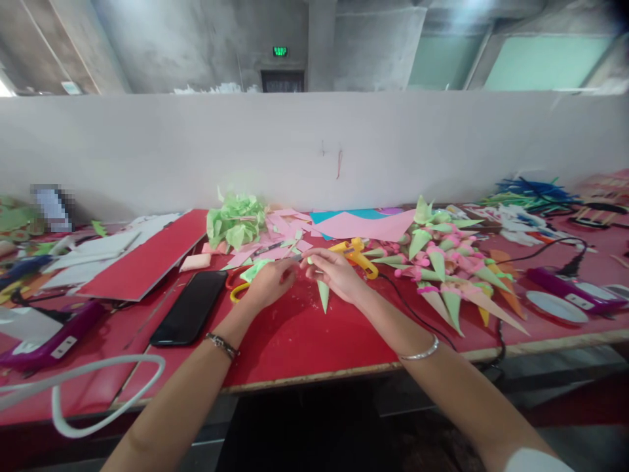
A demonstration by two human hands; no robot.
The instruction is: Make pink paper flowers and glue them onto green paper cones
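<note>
Above the middle of the red tabletop my two hands are close together, fingertips almost meeting. My right hand (337,272) pinches a small pale green piece (309,260) between thumb and fingers. Just below that hand a light green paper cone (323,298) points downward; whether the fingers also touch it I cannot tell. My left hand (275,280) is closed with curled fingers, and what its tips pinch, if anything, is too small to name. A yellow glue gun (358,257) lies right behind my right hand. Scissors with a yellow handle (239,292) lie beside my left hand.
A black phone (190,308) lies left of my hands. Many green and pink paper cones (445,262) are heaped at the right. Crumpled green paper (236,219) and pink sheets (366,225) lie at the back before a white partition (196,151). Purple power strips (565,288) stand at both sides.
</note>
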